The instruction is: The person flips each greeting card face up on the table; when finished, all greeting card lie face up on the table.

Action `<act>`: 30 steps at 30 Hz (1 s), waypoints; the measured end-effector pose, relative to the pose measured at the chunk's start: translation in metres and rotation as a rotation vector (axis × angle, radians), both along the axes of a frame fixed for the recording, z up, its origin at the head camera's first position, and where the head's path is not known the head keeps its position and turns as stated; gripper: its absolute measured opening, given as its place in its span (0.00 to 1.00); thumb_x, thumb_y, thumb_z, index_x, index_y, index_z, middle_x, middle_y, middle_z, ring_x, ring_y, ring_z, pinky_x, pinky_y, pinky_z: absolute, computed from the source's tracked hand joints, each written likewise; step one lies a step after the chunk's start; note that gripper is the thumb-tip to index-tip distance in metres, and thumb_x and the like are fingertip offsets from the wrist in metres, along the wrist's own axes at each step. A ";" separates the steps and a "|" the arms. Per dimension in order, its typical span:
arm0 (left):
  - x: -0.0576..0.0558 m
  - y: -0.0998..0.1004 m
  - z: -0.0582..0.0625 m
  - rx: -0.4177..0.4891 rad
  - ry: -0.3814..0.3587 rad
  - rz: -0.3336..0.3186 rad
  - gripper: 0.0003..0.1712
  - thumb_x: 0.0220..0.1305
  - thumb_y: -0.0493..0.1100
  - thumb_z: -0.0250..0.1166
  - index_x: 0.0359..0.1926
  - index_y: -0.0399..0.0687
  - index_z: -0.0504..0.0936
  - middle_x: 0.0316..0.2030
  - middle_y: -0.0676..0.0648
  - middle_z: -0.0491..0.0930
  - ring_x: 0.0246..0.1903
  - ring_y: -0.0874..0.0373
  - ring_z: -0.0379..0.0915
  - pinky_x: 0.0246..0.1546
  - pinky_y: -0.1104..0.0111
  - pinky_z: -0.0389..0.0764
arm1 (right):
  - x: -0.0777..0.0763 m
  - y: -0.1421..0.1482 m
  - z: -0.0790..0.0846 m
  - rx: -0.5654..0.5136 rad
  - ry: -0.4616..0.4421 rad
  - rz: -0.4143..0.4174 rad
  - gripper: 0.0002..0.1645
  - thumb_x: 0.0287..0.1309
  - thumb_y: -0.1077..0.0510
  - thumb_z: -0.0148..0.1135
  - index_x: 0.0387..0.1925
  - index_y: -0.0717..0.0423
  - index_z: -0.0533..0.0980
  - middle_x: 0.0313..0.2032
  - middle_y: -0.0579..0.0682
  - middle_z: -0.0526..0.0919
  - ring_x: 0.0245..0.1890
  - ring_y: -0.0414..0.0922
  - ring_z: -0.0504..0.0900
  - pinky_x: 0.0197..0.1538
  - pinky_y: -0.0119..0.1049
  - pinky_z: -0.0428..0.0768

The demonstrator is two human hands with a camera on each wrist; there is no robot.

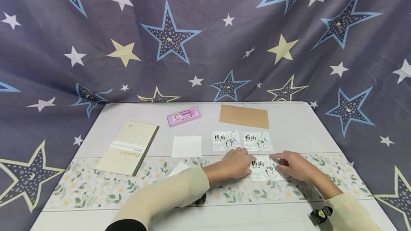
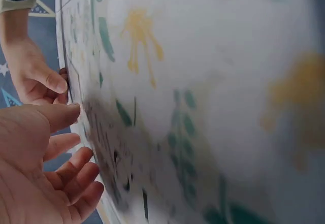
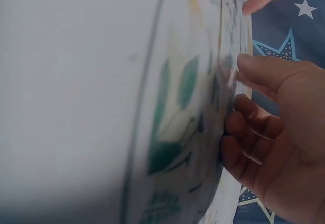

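Flanking white rectangular black-lettered paper card point(image 1: 264, 171) with loose, unclenched fingers of left hand point(image 1: 237, 163) and right hand point(image 1: 293, 165); apparently lengthwise between both, about equally near.

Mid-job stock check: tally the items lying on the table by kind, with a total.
Printed cards: 3
Plain white pieces (one partly hidden by the left sleeve): 2
Notebook: 1
Purple box: 1
Flat brown piece: 1
Total visible: 8
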State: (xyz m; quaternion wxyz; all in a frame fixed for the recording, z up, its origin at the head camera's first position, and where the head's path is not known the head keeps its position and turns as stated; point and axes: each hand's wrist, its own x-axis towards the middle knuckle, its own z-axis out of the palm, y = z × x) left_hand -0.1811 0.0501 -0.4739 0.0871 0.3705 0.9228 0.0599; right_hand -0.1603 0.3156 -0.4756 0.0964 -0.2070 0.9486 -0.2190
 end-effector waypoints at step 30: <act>0.011 -0.192 0.026 0.318 -0.203 0.351 0.25 0.63 0.42 0.71 0.61 0.49 0.82 0.47 0.45 0.83 0.45 0.52 0.80 0.46 0.60 0.82 | -0.018 -0.142 0.009 -0.043 0.124 0.309 0.22 0.66 0.52 0.67 0.59 0.50 0.81 0.29 0.35 0.77 0.26 0.29 0.69 0.37 0.29 0.75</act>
